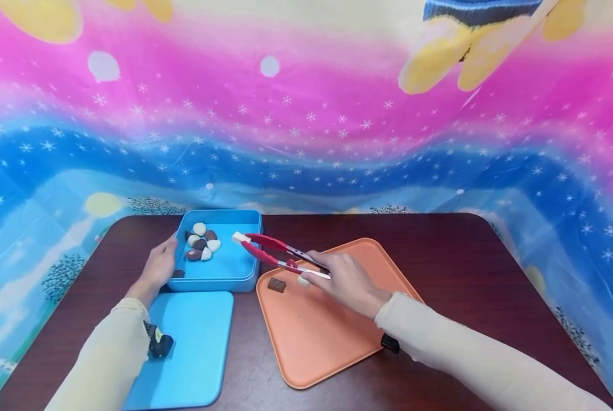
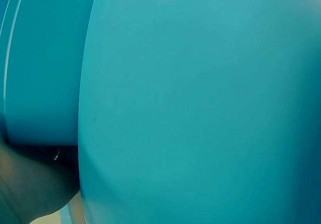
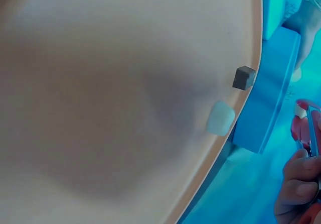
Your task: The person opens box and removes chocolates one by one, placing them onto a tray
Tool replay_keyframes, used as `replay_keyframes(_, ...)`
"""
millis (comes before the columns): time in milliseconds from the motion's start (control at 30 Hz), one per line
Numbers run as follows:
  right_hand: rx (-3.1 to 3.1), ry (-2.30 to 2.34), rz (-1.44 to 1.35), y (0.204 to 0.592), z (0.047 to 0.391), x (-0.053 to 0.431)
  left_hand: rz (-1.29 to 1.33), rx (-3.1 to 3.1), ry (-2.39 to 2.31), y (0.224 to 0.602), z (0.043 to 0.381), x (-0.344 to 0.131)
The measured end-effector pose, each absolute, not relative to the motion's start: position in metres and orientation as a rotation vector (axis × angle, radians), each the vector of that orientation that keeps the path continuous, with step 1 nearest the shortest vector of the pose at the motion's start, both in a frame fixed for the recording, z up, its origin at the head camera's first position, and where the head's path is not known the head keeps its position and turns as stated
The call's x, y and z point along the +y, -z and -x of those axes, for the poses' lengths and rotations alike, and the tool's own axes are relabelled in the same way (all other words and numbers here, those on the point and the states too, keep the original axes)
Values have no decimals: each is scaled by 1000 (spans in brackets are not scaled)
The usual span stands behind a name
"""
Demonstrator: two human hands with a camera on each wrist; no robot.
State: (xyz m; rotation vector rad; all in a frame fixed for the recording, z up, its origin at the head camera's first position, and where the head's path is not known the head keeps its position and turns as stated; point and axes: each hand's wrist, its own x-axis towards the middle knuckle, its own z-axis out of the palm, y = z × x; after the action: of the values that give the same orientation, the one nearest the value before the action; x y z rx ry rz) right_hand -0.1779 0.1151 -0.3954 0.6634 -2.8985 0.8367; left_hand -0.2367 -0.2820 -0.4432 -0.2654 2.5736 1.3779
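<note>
My right hand [image 1: 347, 279] grips a pair of red-tipped tongs [image 1: 267, 242]. Between the tong tips is a small white block [image 1: 241, 237], over the right side of an open blue box [image 1: 242, 279]. Against that box's left outer wall rests my left hand [image 1: 157, 267], fingers extended along it. Several white and brown rounded pieces [image 1: 200, 244] lie clustered in the box, with a dark brown block [image 1: 178, 274] at its near left corner. On an orange tray [image 1: 327, 337] below the tongs are a brown block [image 1: 277, 285] and a white piece [image 3: 220, 118].
A flat blue lid [image 1: 193, 348] lies in front of the box, under my left forearm. The orange tray sits angled to the right of the box and lid on the dark table [image 1: 471, 274]. A printed cloth [image 1: 306, 114] hangs behind the table and along its sides.
</note>
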Motion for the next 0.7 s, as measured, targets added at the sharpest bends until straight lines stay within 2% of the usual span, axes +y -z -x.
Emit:
replay_keyframes(267, -2820, -851, -721, 402, 168, 138, 265, 2568, -1395, 444, 235, -282)
replay_keyframes(700, -2830, -787, -626, 407, 151, 172, 240, 2580, -1404, 444, 237, -281)
